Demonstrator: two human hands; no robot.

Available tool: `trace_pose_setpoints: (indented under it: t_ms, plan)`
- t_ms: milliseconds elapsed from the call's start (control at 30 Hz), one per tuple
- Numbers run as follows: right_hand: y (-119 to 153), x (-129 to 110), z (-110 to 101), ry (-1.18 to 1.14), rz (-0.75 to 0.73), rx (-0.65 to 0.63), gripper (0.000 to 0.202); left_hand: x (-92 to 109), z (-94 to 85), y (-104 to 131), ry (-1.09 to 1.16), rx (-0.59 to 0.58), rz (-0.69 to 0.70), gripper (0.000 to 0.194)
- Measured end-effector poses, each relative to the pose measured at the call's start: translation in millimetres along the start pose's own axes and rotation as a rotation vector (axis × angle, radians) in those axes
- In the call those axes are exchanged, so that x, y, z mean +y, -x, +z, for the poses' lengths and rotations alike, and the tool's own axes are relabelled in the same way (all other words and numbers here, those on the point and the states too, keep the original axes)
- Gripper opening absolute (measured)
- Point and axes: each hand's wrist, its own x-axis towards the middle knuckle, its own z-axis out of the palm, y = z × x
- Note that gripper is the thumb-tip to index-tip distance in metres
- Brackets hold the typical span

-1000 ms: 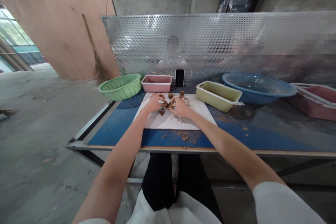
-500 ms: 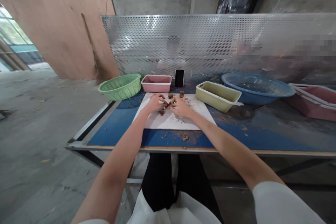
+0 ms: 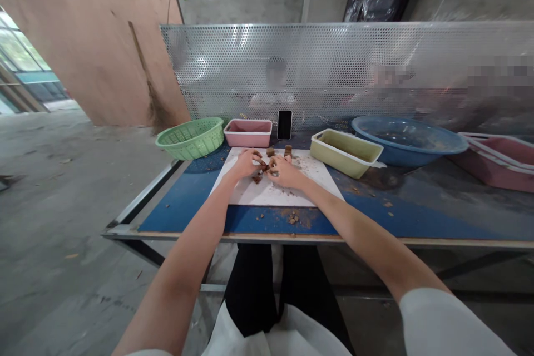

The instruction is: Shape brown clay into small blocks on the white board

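Over the white board (image 3: 250, 196), my left hand (image 3: 247, 163) and my right hand (image 3: 284, 171) meet with fingers curled towards each other. Between their fingertips is a dark reddish-brown lump (image 3: 264, 167), partly hidden by the fingers; both hands are closed on it. Just below it on the board lies a small heap of brown crumbs (image 3: 256, 179). Beyond my fingers, two brown blocks (image 3: 271, 152) (image 3: 288, 149) sit near the board's far edge. Fine brown bits are scattered around my right hand.
A green basket (image 3: 192, 142) and a pink bin (image 3: 248, 134) stand back left, a phone (image 3: 285, 125) upright beside them. At right are a yellow-green bin (image 3: 346, 156), a blue basin (image 3: 411, 147) and red bins (image 3: 496, 169). Crumbs (image 3: 293, 217) lie by the blue table's front edge.
My right hand has shifted slightly left, closer to my left hand, and less of the brown lump shows between the fingers. The containers and blocks have stayed in place.
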Motion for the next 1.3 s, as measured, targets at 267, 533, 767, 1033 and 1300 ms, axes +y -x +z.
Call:
trace_pose_setpoints:
  t_ms: [267,533,767,1033,1300]
  plan:
    - [1.8,-3.7,-5.0,-0.027,-0.002,0.031,0.027,2.0,-0.7,0.7,0.012,0.010,-0.004,0.013]
    - [-0.1,-4.6,-3.1,0.003,0.028,0.043,0.029,5.8,-2.9,0.8,0.022,-0.002,-0.015,0.007]
    - [1.3,-4.4,-7.1,-0.003,0.050,0.023,0.033,4.5,-1.4,1.2,0.037,0.009,-0.033,0.011]
    - [-0.9,3.4,-0.6,-0.005,0.095,0.137,0.027,2.6,0.8,2.0,0.054,0.032,-0.024,0.012]
    - [-1.2,2.7,0.1,0.022,0.073,0.093,0.029,6.7,-1.9,0.8,0.112,-0.002,-0.032,0.006]
